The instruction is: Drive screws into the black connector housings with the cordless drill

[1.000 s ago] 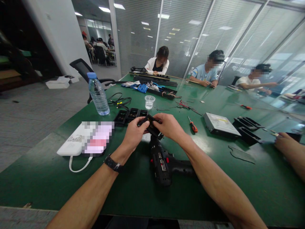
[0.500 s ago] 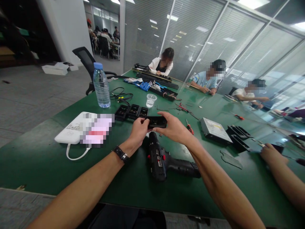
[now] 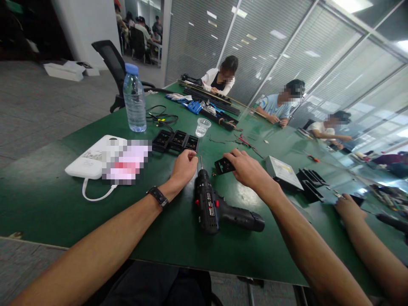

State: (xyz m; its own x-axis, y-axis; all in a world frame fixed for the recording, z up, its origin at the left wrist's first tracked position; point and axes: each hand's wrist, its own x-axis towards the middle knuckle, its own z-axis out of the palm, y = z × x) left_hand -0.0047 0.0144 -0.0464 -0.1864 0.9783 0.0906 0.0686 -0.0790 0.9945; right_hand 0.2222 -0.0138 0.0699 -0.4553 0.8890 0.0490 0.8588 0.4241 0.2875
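Behind drill (image 3: 216, 208), right hand (image 3: 247, 170) half-covering black part (image 3: 223, 165)

My right hand (image 3: 251, 171) holds a matt black plastic bracket (image 3: 224, 165); my drill (image 3: 219, 209) looks matt plastic, the table (image 3: 47, 212) smooth, slightly glossy green.

The right hand (image 3: 247, 170) covers one end of a small black part (image 3: 224, 165), so its full shape cannot be told. The left hand (image 3: 185, 165) curls its fingers inward, hiding whether it holds anything. A pixelated patch hides what lies on the white pouch (image 3: 89, 160) at near left. A co-worker's hand (image 3: 349, 208) at right hides a dark object, and the arm is cut off by the lower right edge. Seated people's faces at the far side are blurred.
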